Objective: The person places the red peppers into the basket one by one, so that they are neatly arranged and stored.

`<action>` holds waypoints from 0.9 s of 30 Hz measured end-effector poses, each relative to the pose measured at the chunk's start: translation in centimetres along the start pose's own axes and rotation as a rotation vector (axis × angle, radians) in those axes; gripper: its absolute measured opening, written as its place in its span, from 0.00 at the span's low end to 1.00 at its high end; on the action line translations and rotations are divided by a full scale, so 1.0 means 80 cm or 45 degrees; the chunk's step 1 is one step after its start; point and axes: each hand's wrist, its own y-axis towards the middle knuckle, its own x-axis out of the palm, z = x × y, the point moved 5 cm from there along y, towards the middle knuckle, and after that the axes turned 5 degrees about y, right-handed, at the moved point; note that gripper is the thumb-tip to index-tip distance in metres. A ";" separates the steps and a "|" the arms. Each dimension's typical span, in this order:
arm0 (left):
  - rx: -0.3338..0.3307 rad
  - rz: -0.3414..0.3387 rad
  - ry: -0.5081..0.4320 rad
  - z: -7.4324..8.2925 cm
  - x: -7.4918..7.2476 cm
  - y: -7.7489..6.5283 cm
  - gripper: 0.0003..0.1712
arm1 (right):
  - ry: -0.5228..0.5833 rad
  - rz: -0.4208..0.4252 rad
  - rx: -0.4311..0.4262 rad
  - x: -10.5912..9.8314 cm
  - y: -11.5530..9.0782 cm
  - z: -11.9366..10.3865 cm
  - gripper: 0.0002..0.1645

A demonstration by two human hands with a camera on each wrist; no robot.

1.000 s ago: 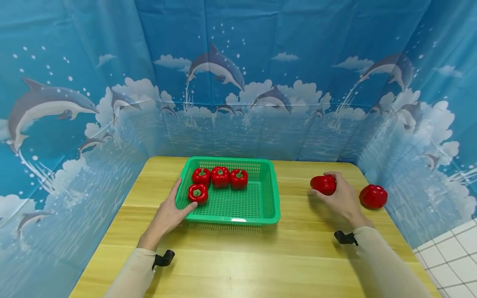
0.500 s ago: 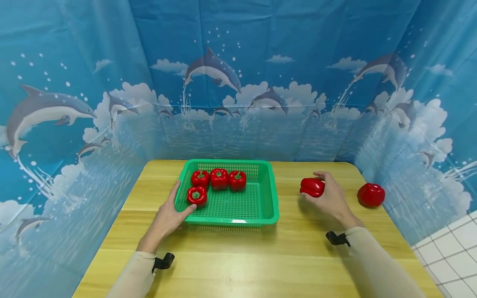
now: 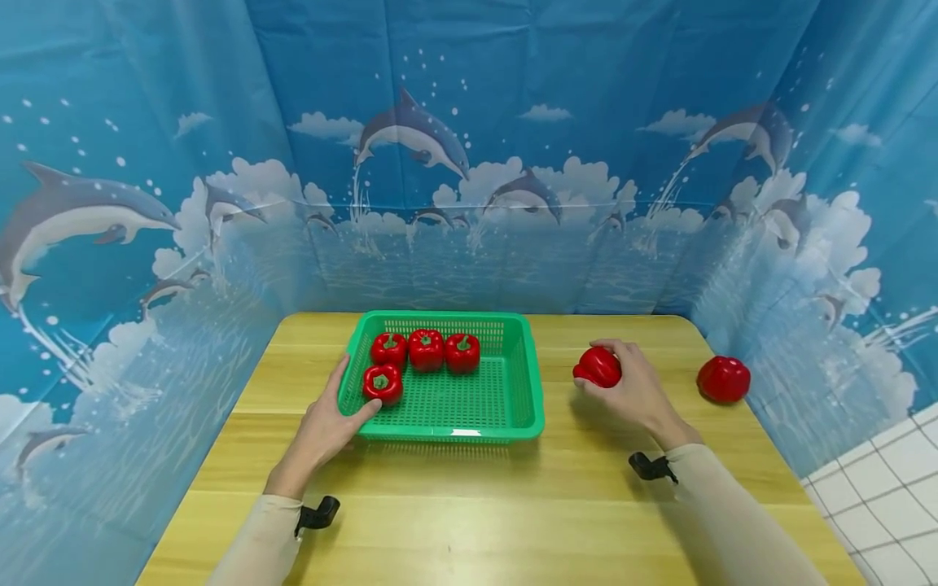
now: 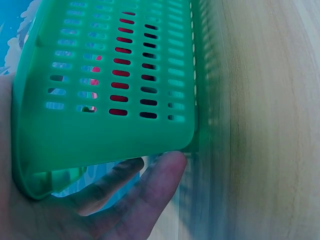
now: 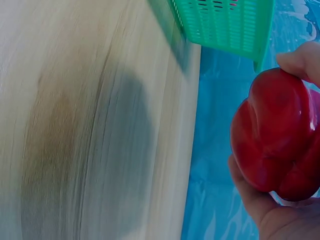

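Note:
My right hand [image 3: 636, 397] holds a red bell pepper [image 3: 599, 368] above the table, to the right of the green basket [image 3: 537, 382]. In the right wrist view the pepper [image 5: 280, 132] sits between thumb and fingers, its lobed end showing and its shadow on the wood. My left hand [image 3: 322, 423] grips the basket's front left corner, thumb over the rim and fingers along the outer side; the left wrist view shows the fingers [image 4: 155, 195] against the basket wall. Several red peppers [image 3: 427, 350] stand in the basket's left part, one front pepper [image 3: 383, 384] close to my left thumb.
Another red pepper [image 3: 724, 379] lies near the right edge of the wooden table [image 3: 454, 513]. A blue dolphin curtain [image 3: 469, 268] hangs behind and along both sides. White tiles [image 3: 887, 496] show at the lower right.
My right hand has carried its pepper to the left, nearer the basket, and the pepper has turned somewhat. My left hand stays at the basket corner. The head view has shifted slightly.

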 end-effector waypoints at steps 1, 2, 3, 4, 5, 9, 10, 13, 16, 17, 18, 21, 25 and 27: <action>-0.002 0.001 -0.002 0.000 -0.001 0.000 0.66 | 0.007 -0.001 -0.008 0.000 0.000 -0.002 0.46; -0.002 0.002 -0.002 0.000 -0.001 0.000 0.66 | 0.010 -0.001 -0.017 0.000 0.001 -0.004 0.46; 0.000 0.004 0.003 0.001 -0.001 0.001 0.66 | 0.011 0.002 -0.023 0.000 0.001 -0.005 0.46; 0.000 0.005 0.004 0.001 -0.002 0.001 0.66 | 0.012 0.005 -0.032 0.000 0.001 -0.007 0.46; 0.001 0.005 0.007 0.001 -0.002 0.001 0.66 | 0.013 0.007 -0.038 -0.001 0.001 -0.008 0.46; 0.003 0.006 0.015 0.002 -0.002 0.001 0.65 | 0.017 0.029 -0.060 -0.001 0.002 -0.017 0.44; 0.002 0.006 0.015 0.002 -0.002 0.001 0.65 | 0.020 0.035 -0.069 -0.001 0.003 -0.019 0.44; 0.002 0.010 0.011 0.004 -0.001 0.001 0.65 | 0.019 0.055 -0.090 -0.002 0.005 -0.029 0.45; 0.008 0.013 0.001 0.006 -0.001 0.000 0.65 | 0.007 0.068 -0.106 -0.002 0.007 -0.040 0.46; 0.010 0.015 0.000 0.007 -0.001 0.000 0.65 | -0.003 0.069 -0.108 -0.002 0.007 -0.044 0.47; 0.011 0.015 0.002 0.007 -0.001 0.000 0.65 | -0.011 0.067 -0.112 -0.001 0.008 -0.049 0.47; 0.012 0.017 0.012 0.008 -0.001 -0.001 0.65 | -0.042 0.071 -0.127 0.003 0.010 -0.061 0.48; 0.008 0.018 0.016 0.006 -0.001 -0.003 0.65 | -0.043 0.079 -0.157 0.011 0.015 -0.078 0.46; 0.008 0.021 0.015 0.005 -0.002 -0.003 0.65 | -0.026 0.079 -0.170 0.015 0.017 -0.085 0.44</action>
